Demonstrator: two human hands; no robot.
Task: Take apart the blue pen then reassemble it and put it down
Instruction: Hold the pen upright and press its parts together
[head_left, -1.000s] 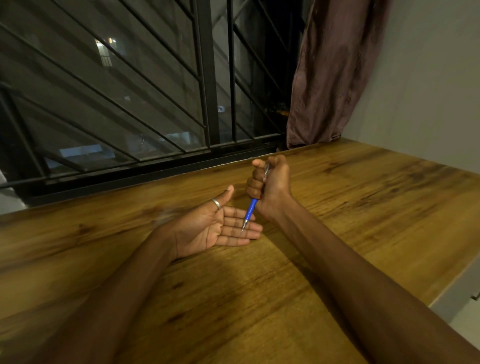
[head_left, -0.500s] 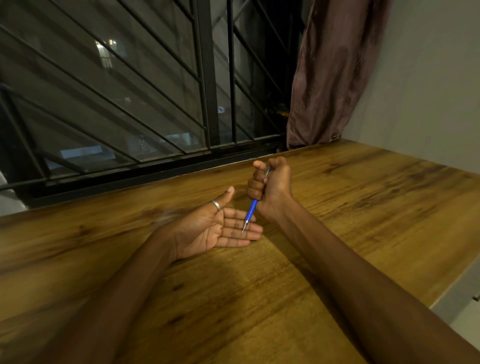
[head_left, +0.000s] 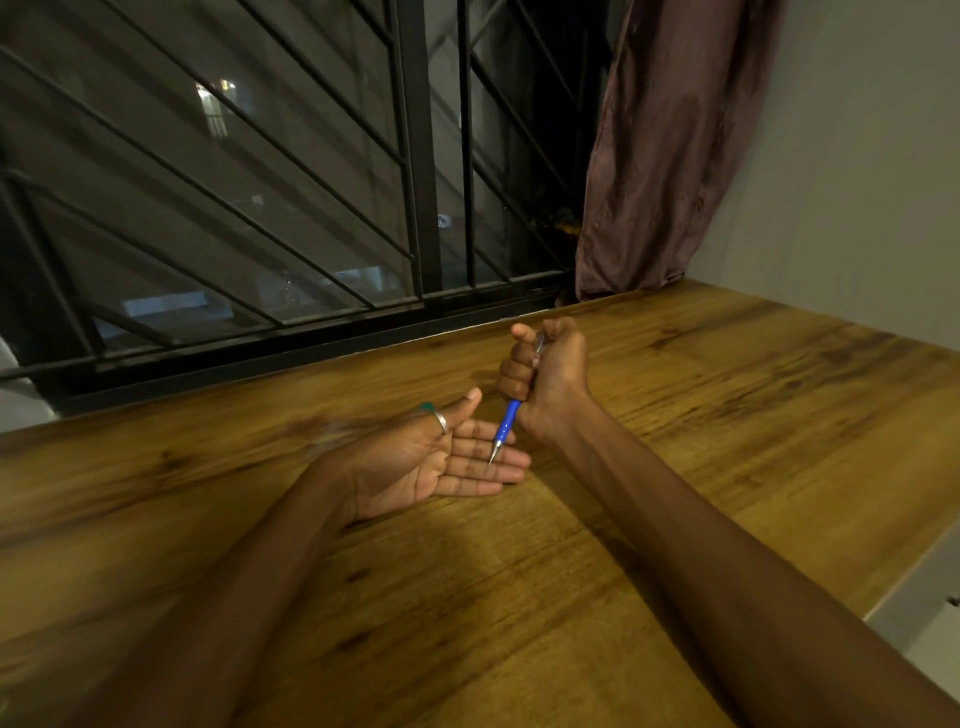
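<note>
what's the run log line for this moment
right hand: fisted on blue pen, tip down | left hand: open, palm up under tip

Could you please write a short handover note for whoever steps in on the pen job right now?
Right hand: fisted around the blue pen, tip pointing down over the left fingers.
Left hand: open, palm up, resting on the wooden table, empty, with a ring on the thumb.
Pen: looks in one piece; whether it has already been taken apart cannot be told.
No loose parts visible on the table.
Left: check that it is fully assembled, then put it down.
</note>
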